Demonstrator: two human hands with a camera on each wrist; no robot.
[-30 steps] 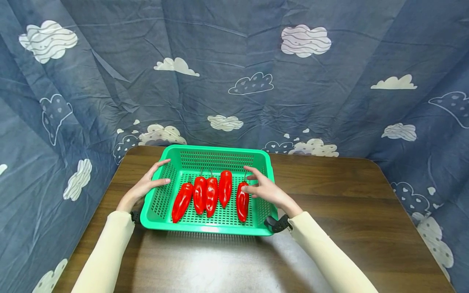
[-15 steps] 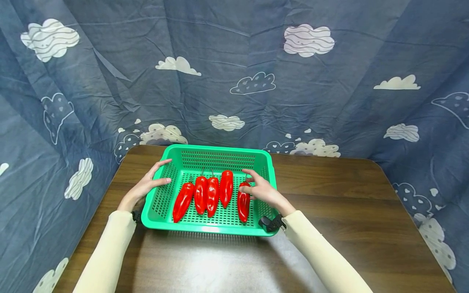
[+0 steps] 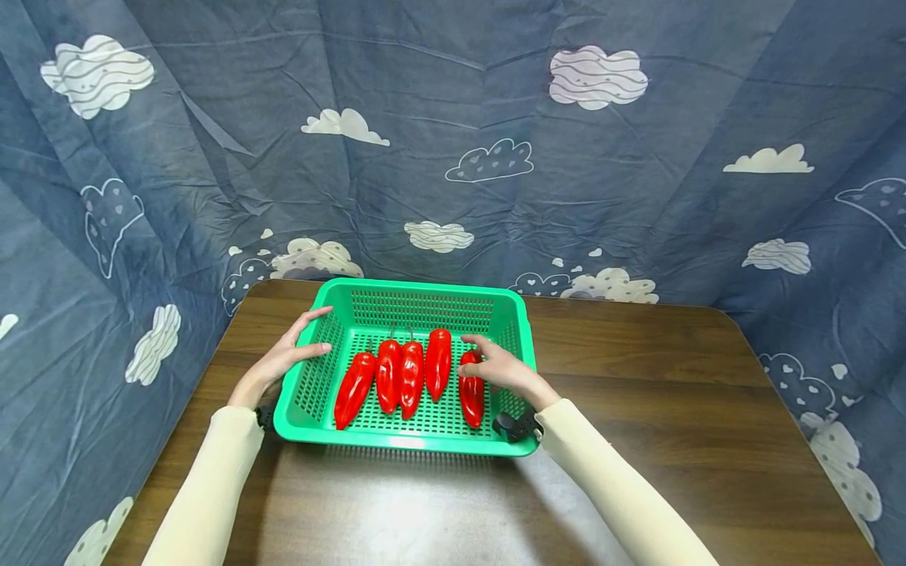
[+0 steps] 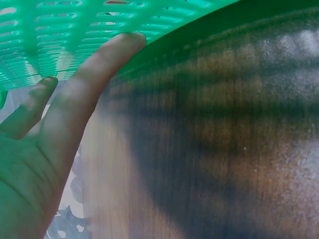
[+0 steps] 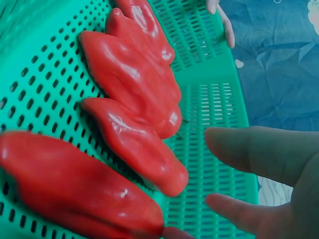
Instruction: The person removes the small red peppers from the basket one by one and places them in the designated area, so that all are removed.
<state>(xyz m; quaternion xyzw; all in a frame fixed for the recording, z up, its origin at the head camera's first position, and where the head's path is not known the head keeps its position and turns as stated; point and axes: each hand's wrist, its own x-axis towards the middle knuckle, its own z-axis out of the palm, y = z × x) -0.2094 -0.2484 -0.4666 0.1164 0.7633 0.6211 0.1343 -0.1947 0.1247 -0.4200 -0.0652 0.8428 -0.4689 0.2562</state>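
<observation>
Several glossy red peppers lie in a green plastic basket (image 3: 406, 450), their stems mostly pointing toward its far side. The rightmost pepper (image 3: 471, 405) lies apart from the others. Over its stem end is my right hand (image 3: 506, 369), its thumb and index finger spread. In the right wrist view a fingertip (image 5: 174, 233) meets the end of the nearest pepper (image 5: 79, 189), and the other fingers stand off it. At the basket's left side my left hand (image 3: 279, 362) has its fingers stretched out over the rim. The left wrist view shows its fingers (image 4: 84, 89) against the slotted wall.
The basket stands on a brown wooden table (image 3: 630, 377) near its far left corner. Behind it hangs a dark blue curtain (image 3: 396, 71) with white clouds. Black camera straps (image 3: 520, 424) sit at both wrists.
My right hand has moved left and slightly down over the rightmost pepper, covering its stem end. The left hand keeps its place at the basket's left rim. The view has shifted slightly.
</observation>
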